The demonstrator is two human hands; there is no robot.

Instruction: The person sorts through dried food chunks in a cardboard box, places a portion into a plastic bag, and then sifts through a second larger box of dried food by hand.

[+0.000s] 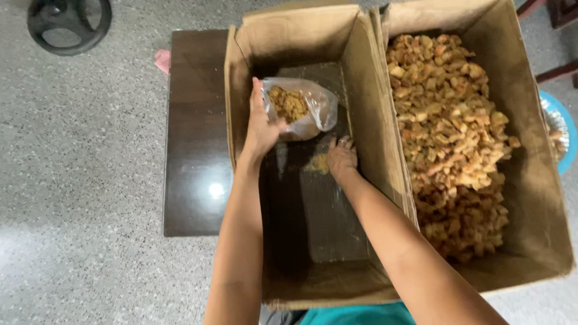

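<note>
Clear plastic bag of brown crumbs [301, 108] in near-empty cardboard box [241, 72], pinched by left hand [260, 129]; right hand [341, 159] flat, fingers loose. Likely light, floppy, slippery; grip at gathered neck

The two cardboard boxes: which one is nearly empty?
The left box, where both hands reach in; it holds only a plastic bag and crumbs. The right box is full of snack pieces.

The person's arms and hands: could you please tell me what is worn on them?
Both arms are bare to the frame's edge, with no sleeves, gloves or watch. The left hand wears nothing visible. The right hand has a ring on one finger.
</note>
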